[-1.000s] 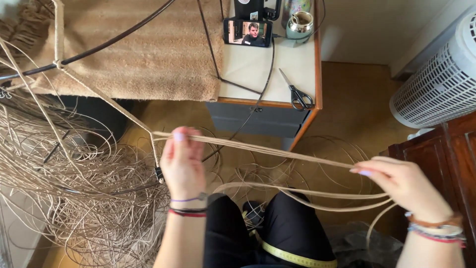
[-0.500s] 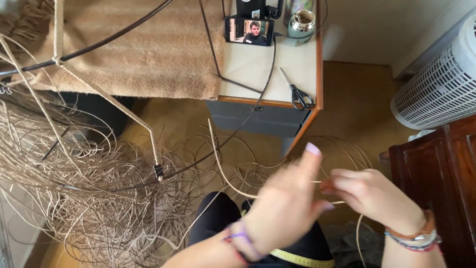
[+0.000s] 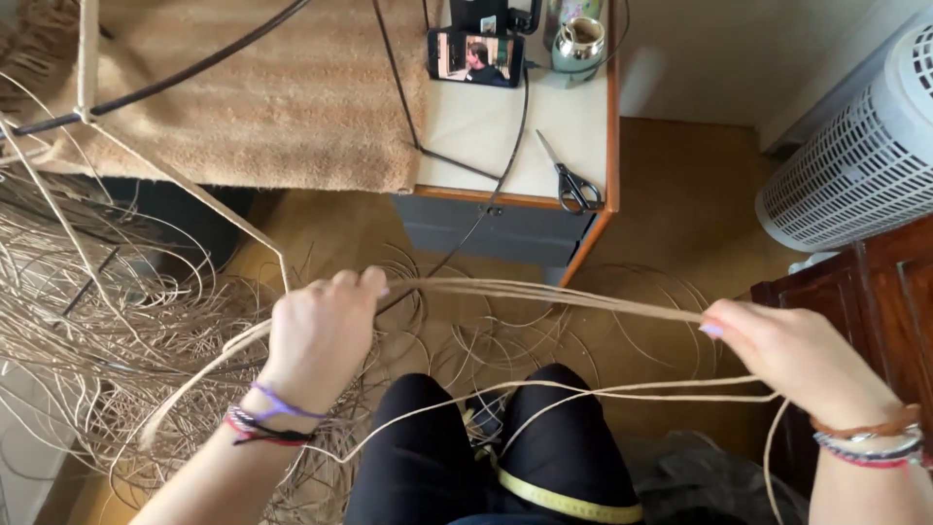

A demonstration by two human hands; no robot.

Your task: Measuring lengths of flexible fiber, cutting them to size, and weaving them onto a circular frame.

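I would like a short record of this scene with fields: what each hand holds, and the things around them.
left hand: left hand grips a bundle of pale cane strands
right hand: right hand pinches the same strands, stretched between both hands
floor: loose coils of cane at the left
table: scissors, a phone, a cup
lap: yellow tape measure
right side: white heater, wooden cabinet

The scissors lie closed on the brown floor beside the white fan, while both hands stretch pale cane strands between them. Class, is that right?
Not quite. The head view shows the scissors on the white table near its orange edge, not on the floor. The rest holds: the left hand and right hand stretch pale cane strands between them.
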